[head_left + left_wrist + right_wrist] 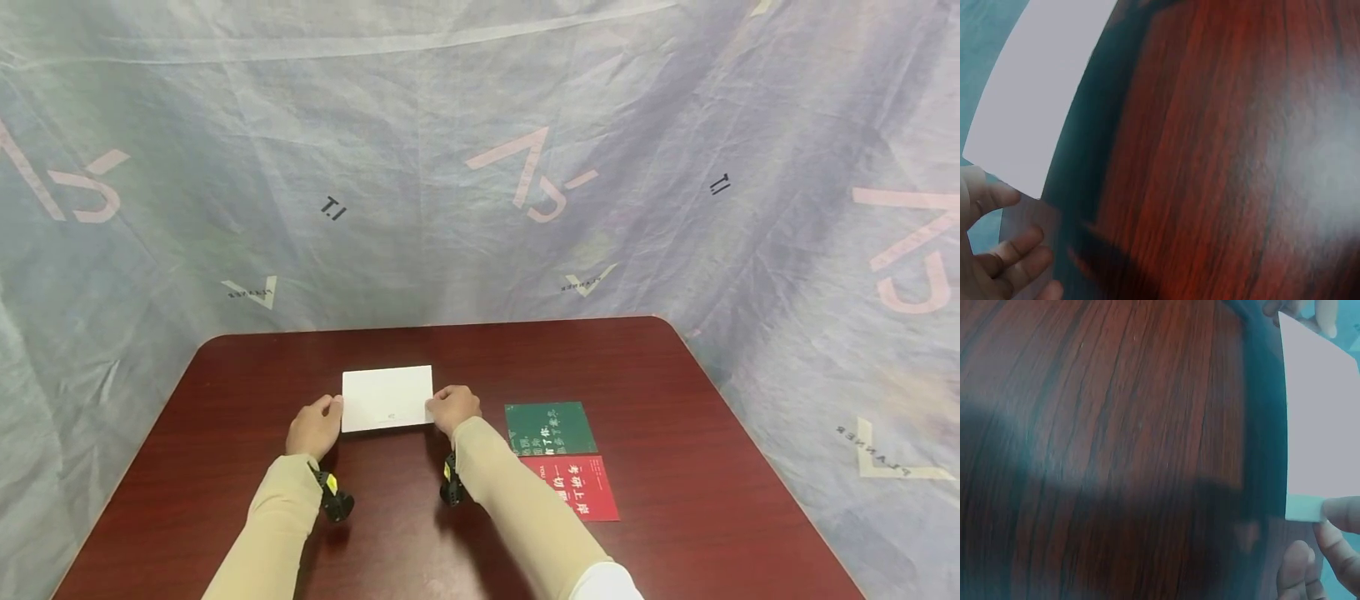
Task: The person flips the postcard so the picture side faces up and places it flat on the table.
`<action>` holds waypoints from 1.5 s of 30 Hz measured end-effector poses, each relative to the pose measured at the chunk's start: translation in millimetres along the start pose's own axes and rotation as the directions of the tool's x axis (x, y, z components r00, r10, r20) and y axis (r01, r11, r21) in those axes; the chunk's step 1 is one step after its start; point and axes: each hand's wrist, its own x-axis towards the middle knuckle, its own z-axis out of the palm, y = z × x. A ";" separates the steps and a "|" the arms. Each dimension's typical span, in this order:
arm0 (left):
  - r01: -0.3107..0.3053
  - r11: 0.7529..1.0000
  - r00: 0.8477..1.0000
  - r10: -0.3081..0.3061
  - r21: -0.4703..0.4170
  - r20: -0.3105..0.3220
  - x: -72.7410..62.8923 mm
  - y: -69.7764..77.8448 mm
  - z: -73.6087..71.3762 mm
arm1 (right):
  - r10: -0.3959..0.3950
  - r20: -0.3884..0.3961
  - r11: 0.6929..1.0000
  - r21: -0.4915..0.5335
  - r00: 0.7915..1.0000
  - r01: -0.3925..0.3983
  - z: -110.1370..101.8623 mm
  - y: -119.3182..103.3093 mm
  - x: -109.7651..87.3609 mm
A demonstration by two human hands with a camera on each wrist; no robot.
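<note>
A blank-looking white card (386, 398) with a tiny print near its lower edge is held between both hands. The left hand (315, 427) pinches its left end; in the left wrist view the thumb and a finger meet the short edge of the card (1041, 94), the other fingers loosely bent below. At the right end, the right hand (454, 408) pinches the card between thumb and forefinger, as the right wrist view shows near the card's lower corner (1322, 437). A dark shadow runs along the card's near edge on the tabletop.
To the right on the reddish-brown table (675, 467) lie a green card (558, 427) with white characters and a red card (588, 492) with white characters, edge to edge. The right sleeve partly covers the red card. A grey printed curtain (420, 167) hangs behind the table.
</note>
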 end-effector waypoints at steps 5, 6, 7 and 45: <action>0.051 0.999 0.998 -0.051 -0.018 -0.021 2.2 5.3 2.1 | -0.014 0.033 1.000 -0.002 0.999 0.014 -9.1 2.4 -1.5; 0.057 0.998 0.998 -0.058 -0.023 -0.027 2.5 6.4 2.2 | -0.022 0.034 1.000 -0.005 0.999 0.022 -10.7 2.9 -1.7; 0.062 0.998 0.997 -0.062 -0.027 -0.034 2.6 7.4 2.3 | -0.027 0.034 1.000 -0.010 0.999 0.027 -12.0 3.4 -1.9; 0.075 0.994 0.983 -0.060 -0.084 0.175 0.8 32.5 8.8 | -0.084 -0.057 0.996 0.008 0.995 0.084 -46.1 26.1 2.4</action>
